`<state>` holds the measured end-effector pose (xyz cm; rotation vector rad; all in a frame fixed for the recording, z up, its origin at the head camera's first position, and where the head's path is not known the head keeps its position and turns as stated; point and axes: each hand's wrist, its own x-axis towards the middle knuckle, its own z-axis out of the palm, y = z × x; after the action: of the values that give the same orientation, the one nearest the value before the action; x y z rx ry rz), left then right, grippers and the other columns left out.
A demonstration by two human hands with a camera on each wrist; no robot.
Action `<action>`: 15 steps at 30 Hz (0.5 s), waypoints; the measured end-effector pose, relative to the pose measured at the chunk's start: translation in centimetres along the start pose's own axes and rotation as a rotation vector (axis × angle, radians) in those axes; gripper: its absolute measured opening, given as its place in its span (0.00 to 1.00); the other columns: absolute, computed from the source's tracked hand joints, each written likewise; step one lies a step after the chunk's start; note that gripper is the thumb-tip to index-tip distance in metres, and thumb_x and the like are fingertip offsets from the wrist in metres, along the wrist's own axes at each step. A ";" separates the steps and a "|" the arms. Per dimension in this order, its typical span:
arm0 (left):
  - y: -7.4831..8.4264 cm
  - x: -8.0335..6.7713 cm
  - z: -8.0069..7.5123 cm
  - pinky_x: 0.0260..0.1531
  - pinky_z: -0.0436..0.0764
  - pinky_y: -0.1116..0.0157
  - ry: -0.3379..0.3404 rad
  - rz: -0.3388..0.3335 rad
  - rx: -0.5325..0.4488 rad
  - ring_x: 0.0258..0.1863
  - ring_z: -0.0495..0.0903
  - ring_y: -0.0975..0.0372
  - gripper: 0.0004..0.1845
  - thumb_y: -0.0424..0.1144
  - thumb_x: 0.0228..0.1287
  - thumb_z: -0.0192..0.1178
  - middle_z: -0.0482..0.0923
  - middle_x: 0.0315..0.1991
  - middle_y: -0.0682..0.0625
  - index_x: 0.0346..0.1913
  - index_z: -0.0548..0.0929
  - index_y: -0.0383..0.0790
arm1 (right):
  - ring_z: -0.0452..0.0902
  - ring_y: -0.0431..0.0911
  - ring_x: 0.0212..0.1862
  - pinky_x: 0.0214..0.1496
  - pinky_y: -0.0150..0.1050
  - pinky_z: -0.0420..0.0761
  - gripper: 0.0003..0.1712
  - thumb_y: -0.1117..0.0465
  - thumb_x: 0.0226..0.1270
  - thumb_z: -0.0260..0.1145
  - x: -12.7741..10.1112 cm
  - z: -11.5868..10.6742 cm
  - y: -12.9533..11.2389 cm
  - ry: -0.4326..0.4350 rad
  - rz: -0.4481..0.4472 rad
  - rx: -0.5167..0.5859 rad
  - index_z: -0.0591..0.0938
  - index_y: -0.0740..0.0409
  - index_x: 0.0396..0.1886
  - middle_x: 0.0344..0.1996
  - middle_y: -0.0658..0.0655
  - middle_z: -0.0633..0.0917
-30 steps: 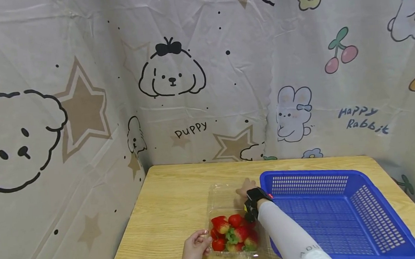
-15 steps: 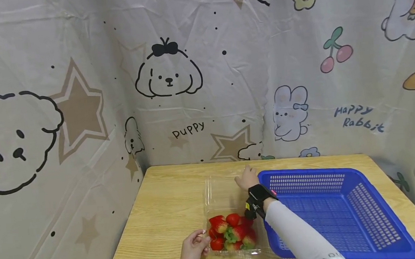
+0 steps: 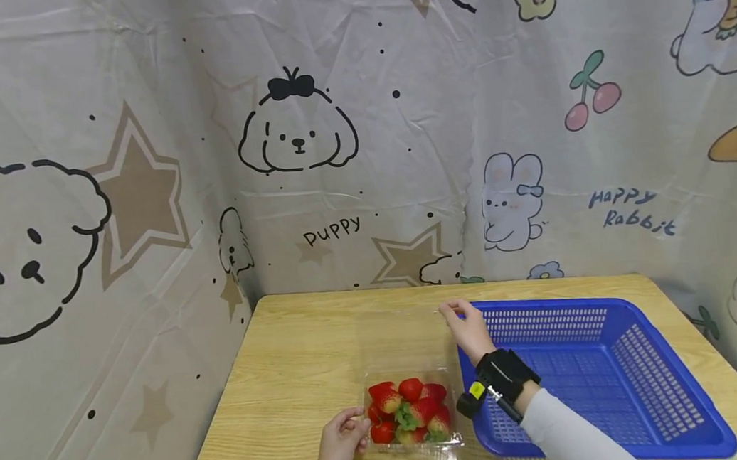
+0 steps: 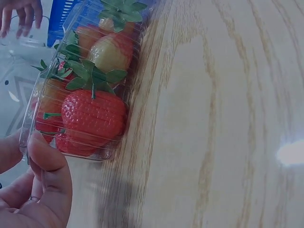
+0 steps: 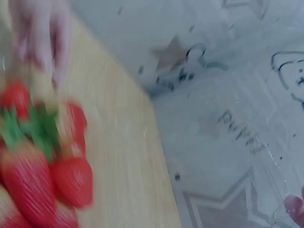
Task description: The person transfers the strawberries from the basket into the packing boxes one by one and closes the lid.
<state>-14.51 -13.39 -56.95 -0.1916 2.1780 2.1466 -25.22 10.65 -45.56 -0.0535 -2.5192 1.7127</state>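
Strawberries (image 3: 408, 412) lie in a clear box (image 3: 415, 444) at the near table (image 3: 301, 363) edge, left of the basket (image 3: 610, 377). Its corner is pinched by the left hand (image 3: 340, 446); the lid (image 3: 402, 342) is held open by the right hand (image 3: 468, 330). If the lid is pulled too hard, the light box may tip and fruit may spill.

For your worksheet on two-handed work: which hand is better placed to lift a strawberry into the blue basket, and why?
Probably the right hand: it is beside the blue basket, just beyond the strawberries. The left hand grips the clear box.
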 end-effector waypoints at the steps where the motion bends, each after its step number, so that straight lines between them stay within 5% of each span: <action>1: 0.0 0.0 0.0 0.18 0.75 0.72 0.003 0.000 0.001 0.17 0.74 0.66 0.20 0.31 0.61 0.58 0.72 0.22 0.50 0.51 0.71 0.19 | 0.70 0.49 0.40 0.35 0.35 0.68 0.14 0.56 0.67 0.55 -0.6 -0.2 0.0 -0.002 0.012 0.026 0.78 0.65 0.39 0.40 0.60 0.77; 7: -0.2 -0.2 0.3 0.17 0.76 0.71 0.009 -0.007 -0.003 0.17 0.74 0.66 0.22 0.33 0.63 0.57 0.73 0.23 0.49 0.54 0.69 0.19 | 0.68 0.42 0.33 0.34 0.34 0.68 0.09 0.62 0.61 0.61 -4.4 -0.6 1.1 -0.025 0.049 0.133 0.77 0.66 0.31 0.31 0.54 0.77; 15: -0.3 -0.2 0.3 0.17 0.77 0.71 -0.009 -0.033 -0.074 0.17 0.73 0.66 0.21 0.33 0.68 0.49 0.70 0.22 0.52 0.55 0.65 0.17 | 0.72 0.54 0.46 0.44 0.41 0.72 0.12 0.72 0.55 0.59 -8.6 0.0 1.9 -0.108 -0.014 0.148 0.72 0.68 0.41 0.43 0.63 0.75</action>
<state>-14.27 -13.05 -57.20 -0.2206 2.0766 2.2073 -16.69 10.63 -47.88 0.0696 -2.4498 1.9399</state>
